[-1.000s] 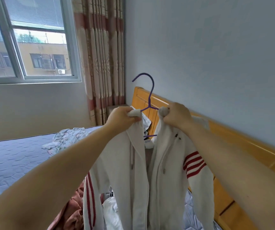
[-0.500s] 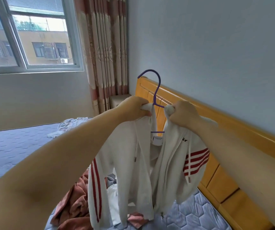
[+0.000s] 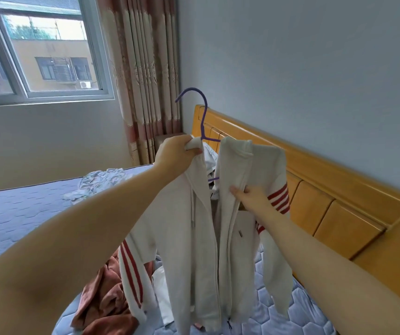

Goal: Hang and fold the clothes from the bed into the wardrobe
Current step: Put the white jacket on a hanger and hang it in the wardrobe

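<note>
While the white zip hoodie (image 3: 201, 250) hangs open-fronted on the purple hanger (image 3: 203, 117) at the middle of the view, over the bed (image 3: 13, 213) that spreads from 9 to 5 o'clock, the left hand (image 3: 177, 152) is curled tight round the bunched shoulder at the garment's 12 o'clock. The right hand (image 3: 251, 199), at 3 o'clock of the zip, pinches the edge of the right-side front panel, thumb on its face and fingers hidden behind the cloth. It looks like soft, limp fleece, light enough for one hand. It would likely slide off so thin a hanger if tilted, so the safest holds seem to be the hook's neck or both shoulders, not the dangling sleeves or the drawcord (image 3: 192, 209). A pale tag (image 3: 213, 195) shows inside the neck and a small dark tab (image 3: 240, 233) on the chest, both too small to read. Red triple stripes mark the sleeves, but no brand name is legible. A rust-brown garment (image 3: 107, 298) lies at 7 o'clock.
</note>
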A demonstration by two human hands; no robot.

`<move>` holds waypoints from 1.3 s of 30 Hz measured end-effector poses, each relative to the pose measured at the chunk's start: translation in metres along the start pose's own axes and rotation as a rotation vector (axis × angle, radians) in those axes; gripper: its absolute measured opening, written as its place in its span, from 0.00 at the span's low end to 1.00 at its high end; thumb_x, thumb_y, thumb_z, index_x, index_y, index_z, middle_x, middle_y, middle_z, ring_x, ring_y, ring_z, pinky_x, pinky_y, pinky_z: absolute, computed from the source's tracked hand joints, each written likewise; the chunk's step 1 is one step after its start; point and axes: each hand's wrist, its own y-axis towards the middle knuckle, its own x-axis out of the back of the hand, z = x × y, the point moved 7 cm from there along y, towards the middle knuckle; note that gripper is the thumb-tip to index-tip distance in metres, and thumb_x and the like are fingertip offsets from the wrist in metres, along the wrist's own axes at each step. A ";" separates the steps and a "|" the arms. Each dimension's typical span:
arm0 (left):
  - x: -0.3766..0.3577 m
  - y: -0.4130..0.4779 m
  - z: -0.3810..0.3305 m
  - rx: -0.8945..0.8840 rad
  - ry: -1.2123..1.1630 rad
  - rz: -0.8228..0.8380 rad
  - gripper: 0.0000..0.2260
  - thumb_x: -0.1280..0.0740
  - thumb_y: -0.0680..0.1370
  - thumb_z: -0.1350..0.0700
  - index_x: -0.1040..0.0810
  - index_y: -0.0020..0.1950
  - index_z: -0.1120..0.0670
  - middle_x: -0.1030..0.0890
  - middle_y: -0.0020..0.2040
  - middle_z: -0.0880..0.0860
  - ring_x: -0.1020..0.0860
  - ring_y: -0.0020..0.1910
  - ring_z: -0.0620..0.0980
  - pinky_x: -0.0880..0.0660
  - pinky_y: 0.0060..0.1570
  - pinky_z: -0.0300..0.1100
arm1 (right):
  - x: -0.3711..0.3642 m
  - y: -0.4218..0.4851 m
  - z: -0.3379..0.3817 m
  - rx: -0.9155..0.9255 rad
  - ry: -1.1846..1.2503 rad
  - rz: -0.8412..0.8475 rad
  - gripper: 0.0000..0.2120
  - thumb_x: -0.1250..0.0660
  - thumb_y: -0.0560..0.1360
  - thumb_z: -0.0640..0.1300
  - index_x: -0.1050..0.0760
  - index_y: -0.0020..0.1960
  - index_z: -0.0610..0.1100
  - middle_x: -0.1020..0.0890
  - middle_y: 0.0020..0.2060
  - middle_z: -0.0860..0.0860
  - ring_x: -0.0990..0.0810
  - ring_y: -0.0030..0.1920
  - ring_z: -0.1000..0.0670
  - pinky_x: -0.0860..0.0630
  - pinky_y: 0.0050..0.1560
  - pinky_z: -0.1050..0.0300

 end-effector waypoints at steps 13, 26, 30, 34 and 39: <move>0.011 0.008 0.005 0.048 0.024 -0.123 0.12 0.30 0.74 0.50 0.29 0.33 0.49 0.29 0.30 0.44 0.32 0.30 0.42 0.36 0.30 0.39 | 0.014 -0.030 -0.009 0.380 -0.661 -0.384 0.08 0.33 0.69 0.30 0.24 0.47 0.38 0.22 0.37 0.45 0.23 0.36 0.44 0.29 0.33 0.57; 0.000 0.004 0.013 -0.016 -0.104 -0.015 0.07 0.28 0.73 0.53 0.22 0.37 0.52 0.28 0.29 0.44 0.31 0.31 0.45 0.32 0.35 0.42 | 0.062 -0.018 0.038 0.603 -0.361 -0.632 0.01 0.36 0.75 0.41 0.27 0.46 0.44 0.25 0.43 0.48 0.29 0.45 0.51 0.34 0.48 0.61; -0.002 0.005 0.001 -0.086 -0.119 0.064 0.05 0.27 0.72 0.54 0.19 0.40 0.55 0.22 0.34 0.49 0.26 0.35 0.48 0.28 0.38 0.43 | 0.058 0.017 0.088 0.619 -0.752 -0.355 0.18 0.34 0.74 0.52 0.27 0.61 0.46 0.23 0.56 0.49 0.27 0.58 0.47 0.33 0.64 0.49; -0.005 0.008 -0.007 -0.136 -0.113 0.130 0.03 0.27 0.73 0.54 0.20 0.42 0.52 0.22 0.36 0.45 0.25 0.36 0.43 0.27 0.38 0.40 | 0.053 0.030 0.096 0.412 -0.702 0.014 0.13 0.35 0.74 0.53 0.24 0.43 0.42 0.21 0.38 0.47 0.22 0.42 0.45 0.26 0.43 0.49; -0.018 0.005 -0.013 -0.158 -0.065 0.202 0.06 0.28 0.73 0.53 0.23 0.39 0.45 0.24 0.34 0.42 0.26 0.36 0.44 0.29 0.37 0.39 | 0.047 0.026 0.090 0.233 -0.746 0.098 0.06 0.39 0.72 0.38 0.29 0.36 0.39 0.27 0.33 0.44 0.29 0.35 0.47 0.33 0.36 0.51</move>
